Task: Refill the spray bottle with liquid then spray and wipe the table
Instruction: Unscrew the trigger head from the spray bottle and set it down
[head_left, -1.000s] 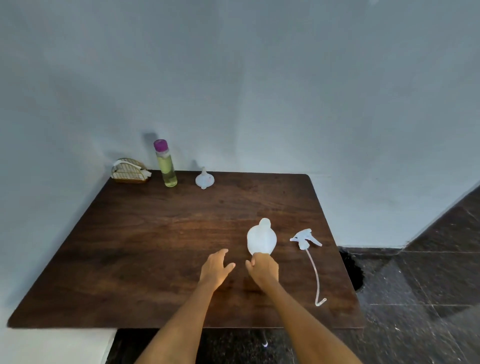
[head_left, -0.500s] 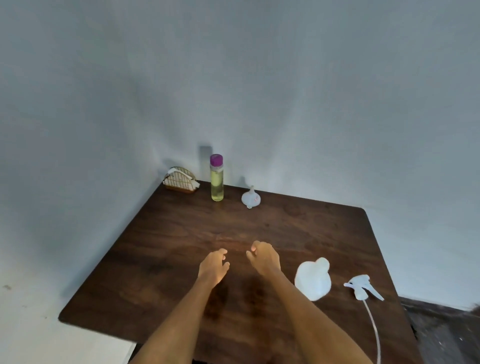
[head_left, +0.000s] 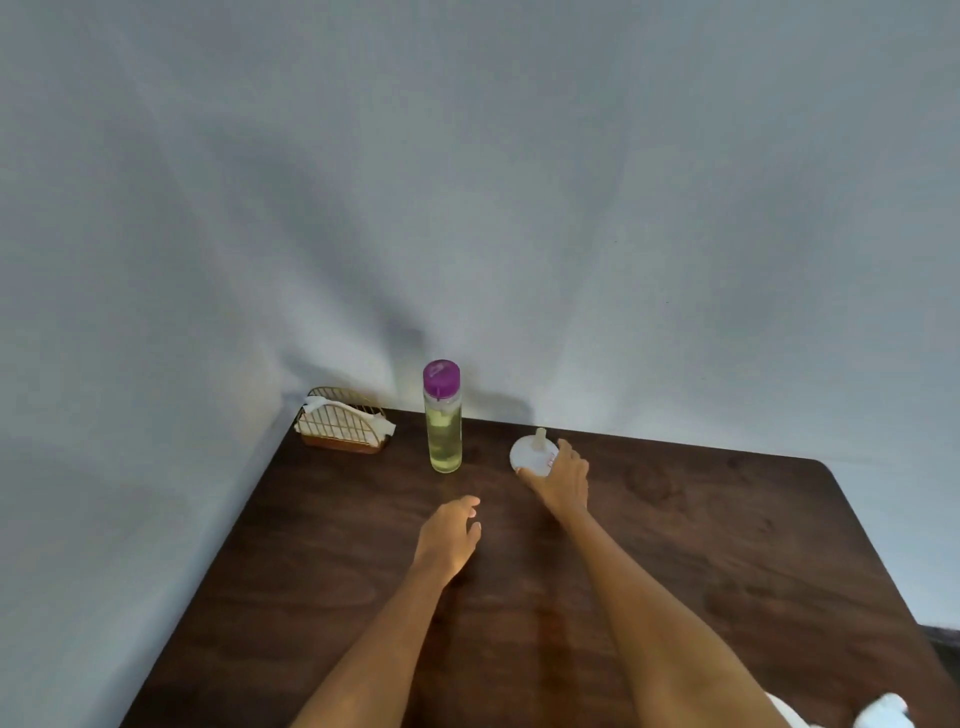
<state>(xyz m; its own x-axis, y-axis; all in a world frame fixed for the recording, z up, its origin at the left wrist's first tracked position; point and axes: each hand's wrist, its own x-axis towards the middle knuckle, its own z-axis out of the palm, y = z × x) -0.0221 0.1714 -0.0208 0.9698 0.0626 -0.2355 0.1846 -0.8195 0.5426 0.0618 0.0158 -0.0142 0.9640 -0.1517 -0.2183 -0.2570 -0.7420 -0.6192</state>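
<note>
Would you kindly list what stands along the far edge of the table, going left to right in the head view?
Napkin holder → bottle → funnel, which the right hand touches.

One bottle (head_left: 442, 422) — one funnel (head_left: 532, 453) — one napkin holder (head_left: 340, 422) — two hands (head_left: 451, 538).

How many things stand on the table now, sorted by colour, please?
White: 2, the funnel under the right hand and the spray bottle, only partly in view at the bottom edge
Yellow-green with purple cap: 1, the liquid bottle
Gold: 1, the wire napkin holder
Total: 4
</note>
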